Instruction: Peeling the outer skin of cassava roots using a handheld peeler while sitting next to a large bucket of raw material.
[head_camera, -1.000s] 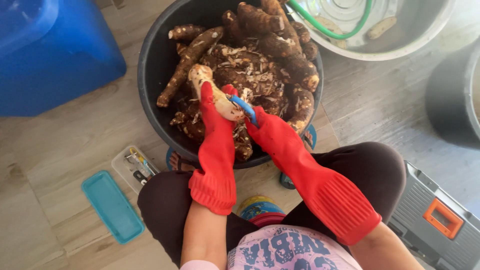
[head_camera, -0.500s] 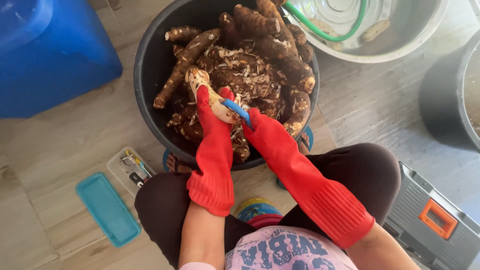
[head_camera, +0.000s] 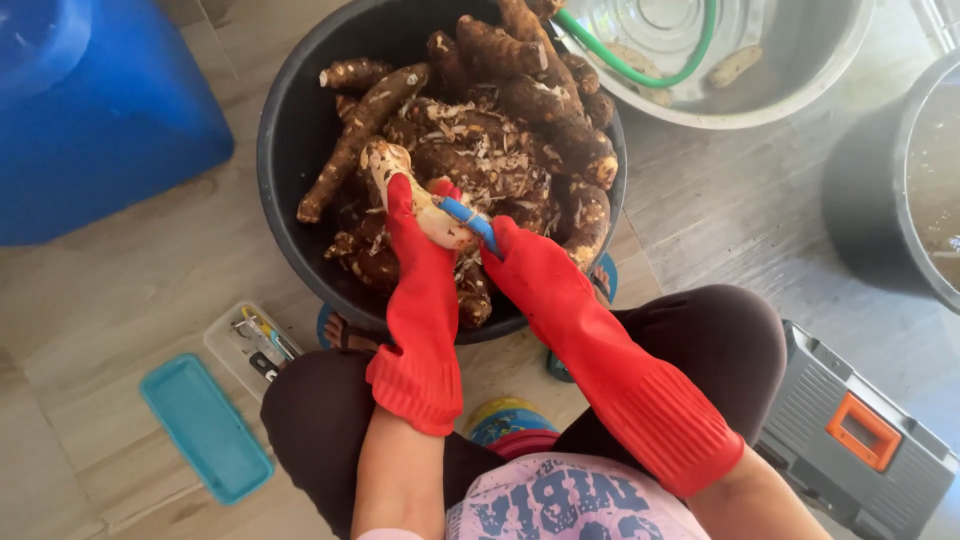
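- The left hand (head_camera: 415, 240), in a red rubber glove, is wrapped around a partly peeled root (head_camera: 405, 185) and holds it tilted over the black tub (head_camera: 285, 150); the pale peeled part lies against the palm, the brown tip points up and away.
- The right hand (head_camera: 530, 270), gloved the same, is closed on a blue-handled peeler (head_camera: 468, 218) whose head rests on the root's pale flesh (the blade itself is too small to make out).
- The two hands sit just beside each other above the tub's near rim.
- The tub is heaped with unpeeled brown roots (head_camera: 520, 110) and loose peelings.
- Behind it stands a metal basin (head_camera: 800, 80) with a green hose (head_camera: 640, 70) looped inside.
- On the wooden floor (head_camera: 150, 290): a blue container (head_camera: 90, 120) to the left, a teal lid (head_camera: 205, 428) beside a small clear box (head_camera: 255, 345), and a grey case with orange latch (head_camera: 860, 430) to the right.
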